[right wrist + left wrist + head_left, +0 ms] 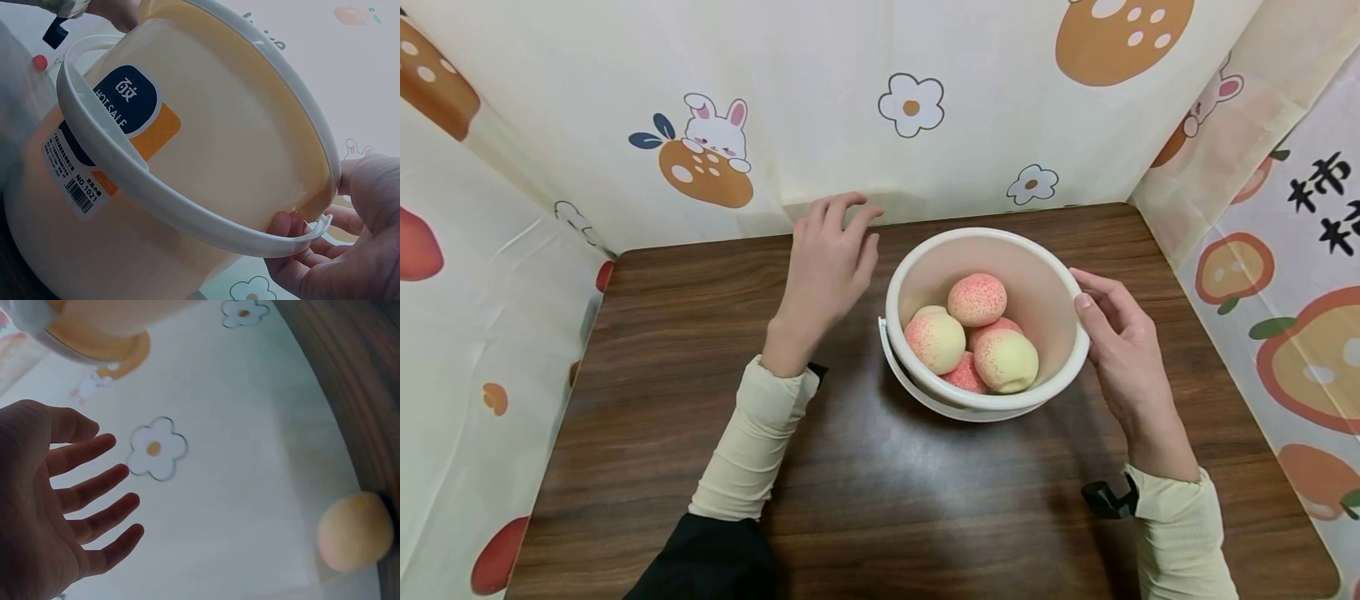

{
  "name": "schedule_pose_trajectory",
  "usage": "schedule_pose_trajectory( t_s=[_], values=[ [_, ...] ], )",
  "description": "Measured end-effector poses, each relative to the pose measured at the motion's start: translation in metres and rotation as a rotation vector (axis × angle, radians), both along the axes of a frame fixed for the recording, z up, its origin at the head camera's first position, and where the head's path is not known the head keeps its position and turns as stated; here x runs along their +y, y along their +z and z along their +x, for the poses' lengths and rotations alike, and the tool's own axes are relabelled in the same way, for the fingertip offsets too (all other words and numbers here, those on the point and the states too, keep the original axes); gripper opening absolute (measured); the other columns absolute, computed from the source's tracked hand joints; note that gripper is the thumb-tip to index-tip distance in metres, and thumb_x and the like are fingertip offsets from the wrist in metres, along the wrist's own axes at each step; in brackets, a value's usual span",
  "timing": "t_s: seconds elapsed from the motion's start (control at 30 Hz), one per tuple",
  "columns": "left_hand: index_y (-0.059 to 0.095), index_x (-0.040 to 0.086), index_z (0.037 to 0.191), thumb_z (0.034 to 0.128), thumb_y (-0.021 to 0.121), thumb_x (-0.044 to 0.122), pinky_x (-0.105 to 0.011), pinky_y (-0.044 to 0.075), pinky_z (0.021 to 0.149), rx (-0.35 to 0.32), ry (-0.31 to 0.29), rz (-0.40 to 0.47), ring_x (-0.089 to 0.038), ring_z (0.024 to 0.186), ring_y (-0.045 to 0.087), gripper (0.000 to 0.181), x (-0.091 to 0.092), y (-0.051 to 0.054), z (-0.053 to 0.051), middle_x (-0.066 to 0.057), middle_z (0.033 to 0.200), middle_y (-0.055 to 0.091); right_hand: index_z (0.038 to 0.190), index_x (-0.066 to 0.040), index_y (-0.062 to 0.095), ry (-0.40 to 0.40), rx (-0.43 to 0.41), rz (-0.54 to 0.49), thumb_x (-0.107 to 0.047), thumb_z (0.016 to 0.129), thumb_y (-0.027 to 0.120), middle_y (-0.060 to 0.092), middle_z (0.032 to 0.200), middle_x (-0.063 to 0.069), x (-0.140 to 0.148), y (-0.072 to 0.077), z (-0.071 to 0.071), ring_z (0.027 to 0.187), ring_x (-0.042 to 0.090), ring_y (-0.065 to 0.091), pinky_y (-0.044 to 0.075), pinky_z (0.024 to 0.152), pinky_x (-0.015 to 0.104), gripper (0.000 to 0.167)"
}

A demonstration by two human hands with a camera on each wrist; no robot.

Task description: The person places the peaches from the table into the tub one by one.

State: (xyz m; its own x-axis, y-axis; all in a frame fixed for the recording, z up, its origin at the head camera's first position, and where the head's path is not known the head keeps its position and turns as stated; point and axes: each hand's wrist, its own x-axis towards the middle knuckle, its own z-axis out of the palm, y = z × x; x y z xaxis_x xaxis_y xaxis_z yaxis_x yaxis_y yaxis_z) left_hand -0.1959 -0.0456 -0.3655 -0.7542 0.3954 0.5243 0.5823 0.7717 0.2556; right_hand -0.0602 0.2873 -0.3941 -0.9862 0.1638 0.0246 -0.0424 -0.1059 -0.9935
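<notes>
A pale pink-beige bucket (1030, 271) with a white rim stands on the right half of the table, holding several pink-and-yellow peaches (977, 300). My right hand (1123, 350) grips its right side, thumb at the rim. In the right wrist view, the fingers (294, 259) curl under the rim near the end of the white handle (169, 206). Left of the bucket, my left hand (831, 262) hovers near the table's back edge, fingers loosely bent and holding nothing. Another peach (356, 531) shows apart from that hand in the left wrist view; in the head view it is not visible.
The dark wood-grain table (880, 517) meets a printed curtain (820, 100) along its back edge. Similar cloth hangs at the left and right sides. A label (125, 100) is stuck on the bucket's outer wall. Both wrists wear black straps.
</notes>
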Motion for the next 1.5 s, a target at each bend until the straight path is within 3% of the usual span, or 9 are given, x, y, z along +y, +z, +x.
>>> schedule_pose_trajectory(
  t_s=[0.5,1.0,1.27,1.5],
  values=[
    [0.065,0.012,0.137,0.1048,0.055,0.022,-0.061,0.046,0.103,-0.157,0.125,-0.062,-0.042,0.135,0.052,0.035,-0.019,-0.025,-0.031,-0.016,0.144,0.059,0.147,-0.010,0.057,-0.001,-0.015,-0.001,-0.016,0.105,0.060,0.061,0.118,0.004,0.000,0.000,0.001,0.103,0.012,0.067,0.063,0.072,0.024,0.042],
    [0.055,0.016,0.149,0.1058,0.053,0.030,-0.064,0.035,0.115,-0.388,0.201,-0.119,-0.043,0.147,0.036,0.045,-0.033,-0.048,-0.062,-0.019,0.158,0.045,0.147,-0.011,0.057,-0.002,-0.025,0.019,-0.017,0.105,0.060,0.060,0.119,0.004,0.000,0.000,0.001,0.105,0.012,0.065,0.063,0.074,0.023,0.042],
    [0.050,0.016,0.152,0.1065,0.050,0.032,-0.066,0.033,0.114,-0.420,0.215,-0.134,-0.043,0.151,0.029,0.048,-0.037,-0.064,-0.072,-0.020,0.161,0.039,0.146,-0.011,0.057,-0.003,-0.023,0.013,-0.017,0.105,0.060,0.060,0.118,0.004,0.001,0.000,0.000,0.106,0.012,0.066,0.063,0.074,0.024,0.042],
    [0.048,0.014,0.153,0.1062,0.051,0.033,-0.067,0.036,0.110,-0.456,0.234,-0.153,-0.046,0.147,0.032,0.050,-0.040,-0.079,-0.080,-0.021,0.159,0.041,0.147,-0.010,0.057,0.002,-0.022,0.011,-0.017,0.105,0.060,0.060,0.118,0.004,0.000,0.000,0.000,0.104,0.012,0.067,0.063,0.073,0.024,0.042]
  ],
)
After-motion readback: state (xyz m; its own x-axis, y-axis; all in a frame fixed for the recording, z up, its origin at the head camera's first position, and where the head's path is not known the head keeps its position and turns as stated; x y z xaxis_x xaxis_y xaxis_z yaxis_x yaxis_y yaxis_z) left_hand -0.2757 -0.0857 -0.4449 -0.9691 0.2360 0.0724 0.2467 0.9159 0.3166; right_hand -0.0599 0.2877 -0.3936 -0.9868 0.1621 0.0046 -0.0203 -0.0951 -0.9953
